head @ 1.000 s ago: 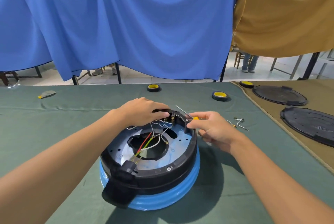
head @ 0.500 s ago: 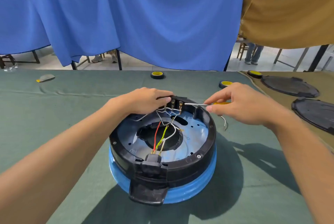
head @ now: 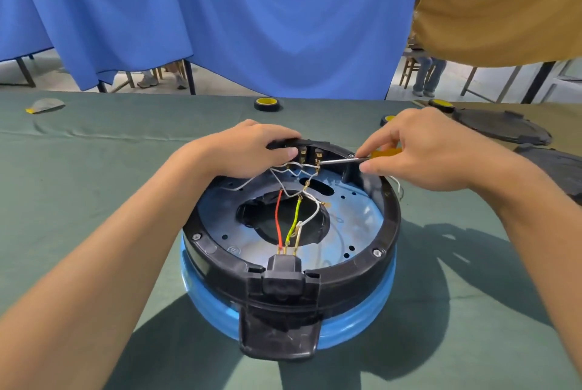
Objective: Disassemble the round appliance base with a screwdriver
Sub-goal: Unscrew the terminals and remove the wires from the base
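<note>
Since a second ago your right hand (head: 434, 150) has lifted off the rim (head: 390, 232) and brought the screwdriver (head: 341, 160) level. You pinch it near the orange handle (head: 385, 153) at 2 o'clock, and its tip reaches the terminals (head: 318, 155) at 12 o'clock inside the round base (head: 356, 317). Your left hand (head: 252, 150) grips the rim at 11 o'clock, fingers curled over it. That base sits on the green tablecloth (head: 94, 150) straight before you, wires (head: 278, 219) exposed, socket (head: 282, 276) at 6 o'clock.
</note>
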Demonstrator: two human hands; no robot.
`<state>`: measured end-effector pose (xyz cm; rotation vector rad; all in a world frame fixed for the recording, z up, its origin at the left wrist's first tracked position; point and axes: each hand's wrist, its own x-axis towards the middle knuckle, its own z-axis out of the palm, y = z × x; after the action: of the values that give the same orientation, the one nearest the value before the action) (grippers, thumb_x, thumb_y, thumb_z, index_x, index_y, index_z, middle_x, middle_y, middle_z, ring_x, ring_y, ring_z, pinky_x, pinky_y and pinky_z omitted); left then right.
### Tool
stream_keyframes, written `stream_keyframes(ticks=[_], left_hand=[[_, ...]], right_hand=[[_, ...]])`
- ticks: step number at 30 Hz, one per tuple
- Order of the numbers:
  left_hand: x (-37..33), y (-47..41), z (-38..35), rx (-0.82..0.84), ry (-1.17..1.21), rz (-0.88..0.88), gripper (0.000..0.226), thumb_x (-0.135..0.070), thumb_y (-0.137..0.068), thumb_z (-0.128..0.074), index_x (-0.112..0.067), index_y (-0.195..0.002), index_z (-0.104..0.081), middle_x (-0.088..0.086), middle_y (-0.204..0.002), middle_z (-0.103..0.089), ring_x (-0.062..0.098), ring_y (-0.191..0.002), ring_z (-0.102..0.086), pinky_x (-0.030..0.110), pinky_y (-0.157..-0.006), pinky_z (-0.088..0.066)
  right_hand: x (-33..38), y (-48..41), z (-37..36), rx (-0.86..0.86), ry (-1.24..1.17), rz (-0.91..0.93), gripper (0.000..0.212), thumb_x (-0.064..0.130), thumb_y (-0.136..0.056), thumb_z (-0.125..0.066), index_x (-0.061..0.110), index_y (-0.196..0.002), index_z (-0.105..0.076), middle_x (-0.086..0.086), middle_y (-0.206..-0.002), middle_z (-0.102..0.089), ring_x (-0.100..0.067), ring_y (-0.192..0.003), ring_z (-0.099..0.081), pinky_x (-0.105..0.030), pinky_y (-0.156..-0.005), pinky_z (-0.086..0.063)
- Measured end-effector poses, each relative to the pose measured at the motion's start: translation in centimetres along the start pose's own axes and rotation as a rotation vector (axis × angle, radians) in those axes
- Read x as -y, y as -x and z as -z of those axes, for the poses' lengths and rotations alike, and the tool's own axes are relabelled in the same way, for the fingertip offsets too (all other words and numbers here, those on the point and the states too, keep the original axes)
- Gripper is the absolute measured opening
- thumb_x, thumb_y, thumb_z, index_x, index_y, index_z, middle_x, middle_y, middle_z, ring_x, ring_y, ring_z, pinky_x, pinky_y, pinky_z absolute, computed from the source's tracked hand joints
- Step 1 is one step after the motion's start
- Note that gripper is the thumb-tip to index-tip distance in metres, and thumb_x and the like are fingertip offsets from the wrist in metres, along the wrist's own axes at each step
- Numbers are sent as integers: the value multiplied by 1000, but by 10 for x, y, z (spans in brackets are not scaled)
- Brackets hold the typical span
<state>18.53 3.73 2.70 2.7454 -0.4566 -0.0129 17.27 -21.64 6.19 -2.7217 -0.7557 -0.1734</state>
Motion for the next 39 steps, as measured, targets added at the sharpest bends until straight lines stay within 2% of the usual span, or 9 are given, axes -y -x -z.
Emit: stream_keyframes(ticks=[7,12,14,18,22,25,30,36,39], left_hand=[[2,4,3,65,62,-19,56,-51,-94,-52,-41,-146,-35,-17,-147,-42,10,-132,-41,37,-114,-29],[-1,4,3,40,61,-49,47,-46,-96,-53,-40,-141,-42,-14,-134,-53,14,-120,-50,34,-103,-38],[-1,3,2,39,65,-53,43,-44,-97,-52,-39,-139,-44,-12,-129,-56,14,-114,-53,35,-100,-40],[-2,3,3,48,61,-63,42,-45,-98,-50,-40,-139,-44,-12,-123,-58,6,-99,-56,27,-85,-41],[-2,3,2,47,59,-56,41,-43,-98,-51,-39,-138,-45,-11,-127,-58,14,-111,-55,34,-98,-42],[-4,4,2,56,68,-55,40,-43,-98,-51,-39,-137,-47,-12,-116,-61,9,-95,-58,26,-82,-43],[-5,5,3,49,50,-41,41,-44,-98,-50,-41,-139,-44,-9,-123,-58,15,-105,-55,31,-87,-40],[-3,5,2,41,56,-29,43,-47,-96,-51,-43,-138,-44,-12,-123,-58,12,-101,-57,32,-90,-43],[-3,4,2,43,60,-27,43,-48,-96,-51,-44,-138,-43,-12,-122,-57,5,-94,-56,27,-81,-40]], right_hand=[[8,-1,-7,-63,135,29,15,37,-88,-66,37,-101,-74,17,-78,-52,-8,-74,-46,-26,-64,-35],[10,1,-8,-54,112,30,17,34,-89,-65,38,-103,-74,17,-47,-47,10,-55,-45,-15,-44,-25],[11,1,-8,-55,120,37,17,33,-90,-65,39,-103,-74,20,-40,-48,0,-50,-40,-17,-43,-24],[11,-1,-11,-65,108,53,17,31,-89,-66,37,-103,-74,12,-41,-42,-2,-50,-33,-20,-48,-24],[7,-19,4,104,74,74,17,24,-88,-69,32,-100,-76,23,-37,-49,10,-47,-48,-10,-44,-34],[5,-42,20,250,48,84,15,23,-85,-73,33,-96,-77,20,-45,-55,6,-49,-50,-8,-48,-35],[9,-64,33,367,30,75,13,28,-81,-76,40,-82,-77,13,-51,-55,-12,-55,-41,-18,-48,-33],[1,-43,21,253,93,118,14,28,-87,-71,37,-96,-76,17,-48,-57,2,-53,-53,-9,-47,-35],[-3,-23,14,137,88,95,15,29,-88,-68,37,-99,-75,23,-43,-54,8,-52,-53,-7,-45,-35]])
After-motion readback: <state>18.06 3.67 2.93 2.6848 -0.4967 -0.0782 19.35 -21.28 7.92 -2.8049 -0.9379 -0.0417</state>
